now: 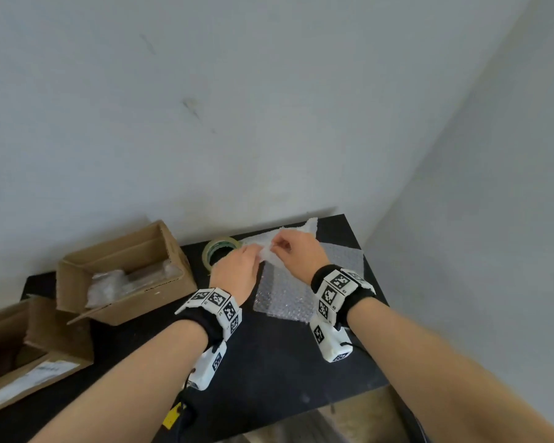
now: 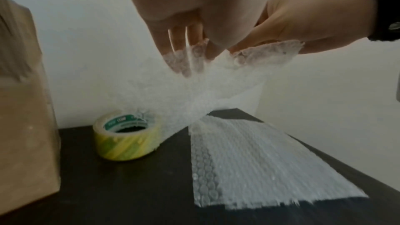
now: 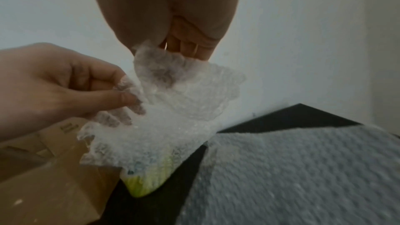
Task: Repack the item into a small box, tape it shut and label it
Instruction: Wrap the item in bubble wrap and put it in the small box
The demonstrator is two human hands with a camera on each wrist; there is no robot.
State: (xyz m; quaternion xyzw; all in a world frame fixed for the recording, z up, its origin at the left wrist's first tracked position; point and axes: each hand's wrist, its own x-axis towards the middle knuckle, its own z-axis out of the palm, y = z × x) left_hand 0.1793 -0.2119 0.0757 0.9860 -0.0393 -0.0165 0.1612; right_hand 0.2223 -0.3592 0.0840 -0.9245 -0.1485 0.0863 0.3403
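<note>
Pinching one edge of a bubble wrap sheet (image 1: 271,251) between thumb and curled fingers of both my left hand (image 1: 234,270) and my right hand (image 1: 296,249), I held it raised above the black table (image 1: 269,356), over a second sheet (image 1: 285,295) lying flat there. I judged the thin film could tear or slip if I pulled the hands apart too hard, and its hanging tail could drag the tape roll (image 1: 220,251) just beside it. What looked like the wrapped item (image 1: 125,281) lay in the open cardboard box (image 1: 173,276) to my left, still unpacked.
</note>
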